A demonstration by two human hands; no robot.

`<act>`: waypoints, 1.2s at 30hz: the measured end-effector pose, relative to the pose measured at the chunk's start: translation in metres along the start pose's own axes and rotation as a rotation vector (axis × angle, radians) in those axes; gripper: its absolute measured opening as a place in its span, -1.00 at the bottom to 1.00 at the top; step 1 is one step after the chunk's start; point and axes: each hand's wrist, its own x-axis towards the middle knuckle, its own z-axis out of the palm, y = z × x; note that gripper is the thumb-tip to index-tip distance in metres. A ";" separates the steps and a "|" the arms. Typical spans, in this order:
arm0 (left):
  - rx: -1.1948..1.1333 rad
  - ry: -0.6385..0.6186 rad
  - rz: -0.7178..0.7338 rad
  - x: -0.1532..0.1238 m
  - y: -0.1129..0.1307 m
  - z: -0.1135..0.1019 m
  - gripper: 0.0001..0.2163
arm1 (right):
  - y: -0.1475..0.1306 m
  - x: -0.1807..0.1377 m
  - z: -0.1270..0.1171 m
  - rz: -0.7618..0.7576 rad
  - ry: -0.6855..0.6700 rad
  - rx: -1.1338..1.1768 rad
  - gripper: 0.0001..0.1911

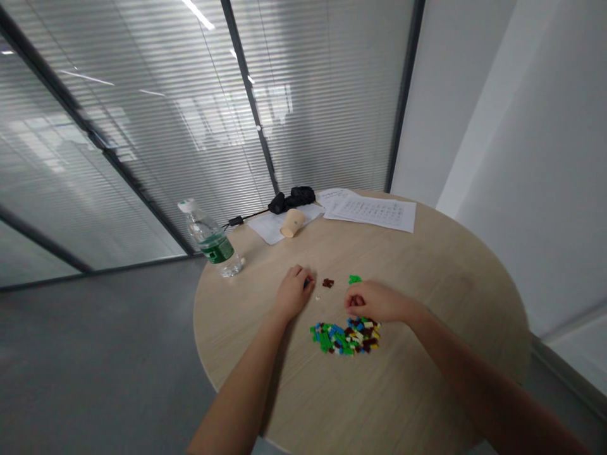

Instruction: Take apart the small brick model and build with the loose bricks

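A mixed pile of small toy bricks (pixel 348 337) in green, blue, brown, cream and yellow lies on the round wooden table (pixel 408 385). My left hand (pixel 294 292) rests on the tabletop left of the pile's far side, fingers curled round a bit of blue brick (pixel 306 282). Just past the pile, my right hand (pixel 372 301) is closed with its fingertips together; whatever is in them is hidden. A little group of brown bricks (pixel 327 283) sits between the hands, with tiny whitish pieces (pixel 317 298) nearer me. Green bricks (pixel 355 279) lie just beyond my right hand.
At the table's left edge stands a water bottle (pixel 215 243) with a green label. Toward the back are a paper cup (pixel 292 223) on its side, a black bundle with a cord (pixel 291 199), and printed sheets (pixel 374 212). Glass panels with blinds (pixel 322 126) rise behind.
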 end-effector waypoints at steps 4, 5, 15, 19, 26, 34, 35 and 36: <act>0.032 0.005 -0.016 0.001 -0.004 -0.001 -0.92 | 0.001 0.003 0.002 0.059 0.095 0.166 -0.88; 0.041 0.009 -0.022 0.001 -0.004 -0.002 -0.92 | 0.002 0.004 0.003 0.059 0.120 0.218 -0.87; -0.386 0.041 0.209 -0.005 0.027 -0.024 -0.88 | 0.009 0.015 0.011 0.077 0.217 0.619 -0.74; -0.490 -0.023 0.238 -0.008 0.040 -0.027 -0.88 | 0.005 0.015 0.014 0.082 0.214 0.705 -0.72; -0.458 -0.090 0.213 -0.007 0.040 -0.029 -0.92 | 0.004 0.017 0.026 0.134 0.213 0.714 -0.68; -0.111 -0.246 0.110 -0.011 0.014 -0.045 -0.91 | 0.005 0.017 0.022 0.135 0.175 0.669 -0.72; -0.083 -0.262 0.099 -0.012 0.012 -0.046 -0.91 | 0.005 0.017 0.021 0.137 0.181 0.653 -0.74; -0.067 -0.276 0.094 -0.012 0.010 -0.046 -0.92 | 0.005 0.017 0.020 0.139 0.184 0.639 -0.76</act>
